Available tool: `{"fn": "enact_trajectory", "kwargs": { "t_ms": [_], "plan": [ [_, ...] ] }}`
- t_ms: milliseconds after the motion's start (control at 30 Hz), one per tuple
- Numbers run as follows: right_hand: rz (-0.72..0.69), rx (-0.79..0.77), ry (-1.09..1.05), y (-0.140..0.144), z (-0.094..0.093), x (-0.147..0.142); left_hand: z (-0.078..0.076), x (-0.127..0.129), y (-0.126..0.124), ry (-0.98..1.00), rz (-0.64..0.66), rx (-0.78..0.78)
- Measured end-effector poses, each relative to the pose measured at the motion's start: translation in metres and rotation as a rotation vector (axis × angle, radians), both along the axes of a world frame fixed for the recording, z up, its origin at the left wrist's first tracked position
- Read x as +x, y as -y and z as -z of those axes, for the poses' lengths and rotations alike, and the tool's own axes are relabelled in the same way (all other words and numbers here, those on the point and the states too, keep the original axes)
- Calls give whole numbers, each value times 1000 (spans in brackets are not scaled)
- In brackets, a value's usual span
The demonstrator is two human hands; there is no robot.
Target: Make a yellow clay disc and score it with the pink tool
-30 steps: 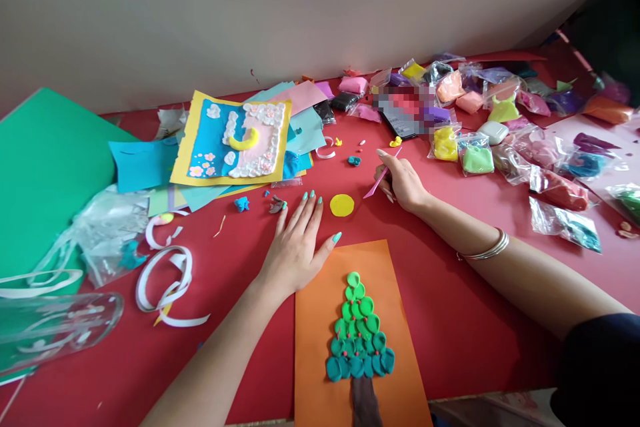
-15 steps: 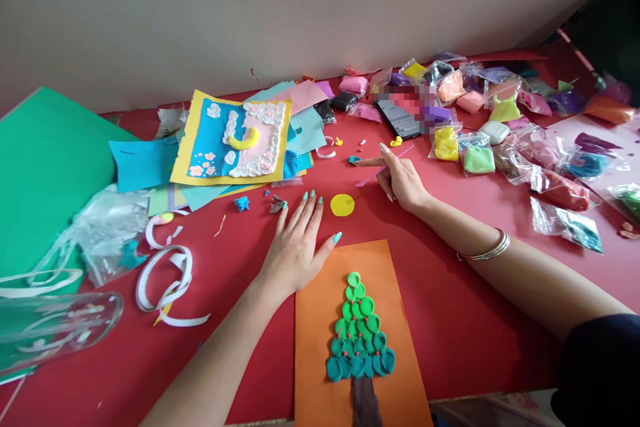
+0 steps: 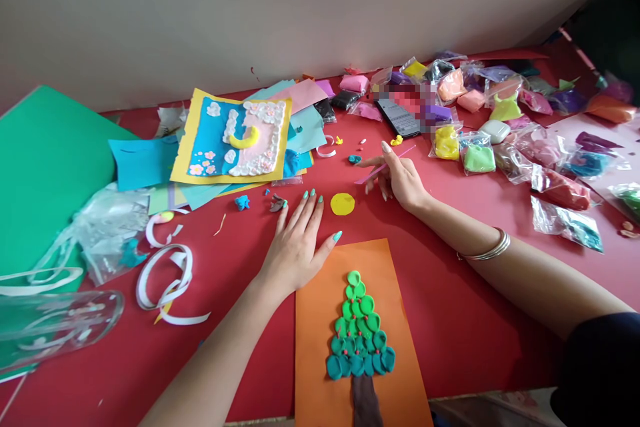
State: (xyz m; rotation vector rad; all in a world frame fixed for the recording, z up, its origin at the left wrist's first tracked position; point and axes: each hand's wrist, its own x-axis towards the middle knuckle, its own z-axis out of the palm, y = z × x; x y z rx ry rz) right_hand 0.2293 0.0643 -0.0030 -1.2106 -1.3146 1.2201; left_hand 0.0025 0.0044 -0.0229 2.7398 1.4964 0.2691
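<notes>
Left hand (image 3: 294, 250) palm down on red tabletop (image 3: 470, 347), thumb spread from fingers, nothing gripped; little fingertip beside brown clay scrap (image 3: 277, 203). Thumb side reaches over corner of orange paper sheet (image 3: 313, 320) bearing green clay tree (image 3: 356, 327). Right hand (image 3: 403, 183) raised slightly, index finger stretched out, thumb and other fingers closed around slim pink clay tool (image 3: 369, 176). Yellow clay disc (image 3: 343, 204) flat on tabletop between hands, just beyond sheet's far edge. Bagged clay (image 3: 479, 159) farther right, near smartphone (image 3: 400, 119).

L grip (image 3: 297, 245) flat — R grip (image 3: 404, 183) (index out)
</notes>
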Motion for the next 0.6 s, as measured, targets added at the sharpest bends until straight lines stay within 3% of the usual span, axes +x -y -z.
{"fn": "enact_trajectory", "kwargs": {
  "t_ms": [233,400,600],
  "plan": [
    [-110,214,195,15,4,-12,0,0,0,3,-1,-5],
    [-158,252,282,18,3,-17,0,0,-1,11,0,-13],
    [-121,277,403,16,5,-16,-1,0,-1,18,-3,-20]
  ]
}}
